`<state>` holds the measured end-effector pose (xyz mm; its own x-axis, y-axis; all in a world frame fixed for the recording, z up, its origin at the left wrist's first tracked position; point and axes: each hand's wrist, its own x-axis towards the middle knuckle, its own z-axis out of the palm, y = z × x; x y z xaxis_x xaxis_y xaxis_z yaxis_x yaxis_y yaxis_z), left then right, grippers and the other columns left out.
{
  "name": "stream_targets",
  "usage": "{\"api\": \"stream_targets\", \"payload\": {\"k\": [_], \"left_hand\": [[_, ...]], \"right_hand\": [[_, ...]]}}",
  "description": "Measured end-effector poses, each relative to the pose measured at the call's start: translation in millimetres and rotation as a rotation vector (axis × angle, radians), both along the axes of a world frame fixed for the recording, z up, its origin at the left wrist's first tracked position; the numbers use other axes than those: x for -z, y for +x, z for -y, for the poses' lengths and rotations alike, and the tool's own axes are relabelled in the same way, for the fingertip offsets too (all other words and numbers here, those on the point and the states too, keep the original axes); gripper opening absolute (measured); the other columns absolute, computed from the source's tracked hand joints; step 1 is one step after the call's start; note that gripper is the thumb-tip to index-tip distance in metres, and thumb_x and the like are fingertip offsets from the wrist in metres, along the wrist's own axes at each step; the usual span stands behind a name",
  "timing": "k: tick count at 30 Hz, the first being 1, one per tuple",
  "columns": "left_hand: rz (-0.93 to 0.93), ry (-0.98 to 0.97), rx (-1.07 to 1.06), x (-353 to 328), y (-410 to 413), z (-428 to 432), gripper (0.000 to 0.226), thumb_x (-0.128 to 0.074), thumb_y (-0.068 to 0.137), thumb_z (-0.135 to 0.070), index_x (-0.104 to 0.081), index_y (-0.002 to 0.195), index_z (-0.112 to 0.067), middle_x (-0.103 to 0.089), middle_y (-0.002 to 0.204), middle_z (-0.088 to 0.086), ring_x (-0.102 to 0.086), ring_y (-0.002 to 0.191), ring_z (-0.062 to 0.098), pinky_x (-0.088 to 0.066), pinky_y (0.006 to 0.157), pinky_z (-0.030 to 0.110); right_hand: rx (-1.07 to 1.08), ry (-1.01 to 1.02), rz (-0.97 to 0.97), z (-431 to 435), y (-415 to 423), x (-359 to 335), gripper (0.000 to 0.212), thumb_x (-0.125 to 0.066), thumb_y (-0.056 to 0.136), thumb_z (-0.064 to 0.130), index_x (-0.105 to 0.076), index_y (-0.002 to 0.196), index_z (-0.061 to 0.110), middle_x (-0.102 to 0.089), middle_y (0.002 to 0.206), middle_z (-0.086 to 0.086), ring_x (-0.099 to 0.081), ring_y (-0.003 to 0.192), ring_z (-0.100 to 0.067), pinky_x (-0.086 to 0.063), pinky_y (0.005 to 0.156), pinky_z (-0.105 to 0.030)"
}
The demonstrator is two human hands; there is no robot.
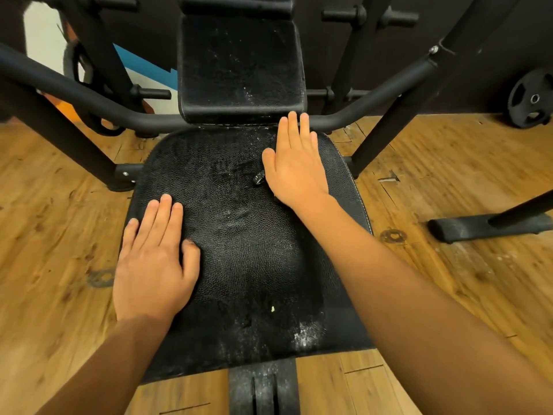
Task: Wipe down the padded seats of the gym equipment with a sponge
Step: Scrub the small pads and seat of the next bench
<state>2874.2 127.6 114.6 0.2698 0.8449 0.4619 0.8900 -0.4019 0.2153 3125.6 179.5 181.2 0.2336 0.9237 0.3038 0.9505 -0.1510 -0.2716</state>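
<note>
A: Near edge first. Seat pad [254,265]: black, pebbled. Whitish residue [305,336] at the front right corner, one pale crumb [272,309] just behind it. Looks unwiped there.

B: Noted. Left hand?

A: Left hand [152,265] flat on the left side of the pad, fingers straight and close together, nothing under or in it. Probably bracing.

B: Right hand? Sponge?

A: Right hand [294,166] farther back, palm down on the rear right of the pad, fingers extended, tips reaching the gap below the backrest [239,64]. Not clamped on anything; pressing flat rather than gripping. Dark scrap [258,177] poking out on the thumb side, plus a hint of green at the heel of the palm. Taken to be the sponge, mostly hidden beneath the palm; cannot confirm.

B: Step in hand?

A: Judged: wiping the seat pad, at the far end of a stroke. Front strip not yet done.

B: Beyond the pad?

A: Backrest upright, white specks toward its lower right, so likely also due. Frame bar [89,97] crossing behind it. Weight plate [531,98] far right, standing on the wooden floor [449,163], well apart from the work.

B: Next move calls for?

A: Judged: a pull toward the front corner under even palm pressure, lest the sponge slip out sideways. Then lift off and start on the backrest.
</note>
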Motion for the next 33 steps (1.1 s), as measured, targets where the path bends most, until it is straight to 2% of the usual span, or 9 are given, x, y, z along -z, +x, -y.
{"api": "stream_targets", "payload": {"k": [13,20,26,33], "left_hand": [[0.005,0.007,0.006,1.0,0.1,-0.6,0.062,-0.034,0.097,-0.032,-0.041,0.153,-0.006,-0.032,0.162,0.009,-0.023,0.153,0.022,-0.016,0.125,0.045],[0.000,0.007,0.005,0.4,-1.1,-0.1,0.062,-0.032,0.098,-0.033,-0.039,0.154,-0.006,-0.030,0.163,0.009,-0.021,0.154,0.022,-0.013,0.126,0.044],[-0.018,0.002,0.009,-1.1,-1.2,-0.8,0.061,-0.033,0.099,-0.032,-0.038,0.154,-0.006,-0.029,0.164,0.010,-0.022,0.154,0.024,-0.015,0.126,0.046],[0.002,0.018,0.007,-2.0,0.6,0.7,0.060,-0.034,0.098,-0.031,-0.041,0.152,-0.006,-0.032,0.162,0.011,-0.025,0.152,0.025,-0.017,0.125,0.046]], "right_hand": [[-0.101,-0.030,0.080,147.0,-46.1,62.4,0.064,-0.026,0.109,0.038,-0.010,0.162,0.006,0.001,0.171,-0.010,0.015,0.156,-0.023,0.003,0.127,-0.041],[-0.137,-0.030,0.077,116.8,-32.8,49.1,0.065,-0.027,0.109,0.037,-0.008,0.162,0.005,0.001,0.171,-0.012,0.013,0.157,-0.024,0.009,0.126,-0.037],[-0.120,-0.006,0.073,122.4,-33.6,52.1,0.064,-0.027,0.109,0.036,-0.012,0.162,0.003,-0.004,0.170,-0.013,0.009,0.157,-0.026,0.004,0.127,-0.040],[-0.221,-0.031,0.250,175.8,-36.3,79.7,0.064,-0.027,0.108,0.037,-0.015,0.161,0.002,-0.006,0.170,-0.014,0.008,0.157,-0.028,-0.005,0.128,-0.045]]}}
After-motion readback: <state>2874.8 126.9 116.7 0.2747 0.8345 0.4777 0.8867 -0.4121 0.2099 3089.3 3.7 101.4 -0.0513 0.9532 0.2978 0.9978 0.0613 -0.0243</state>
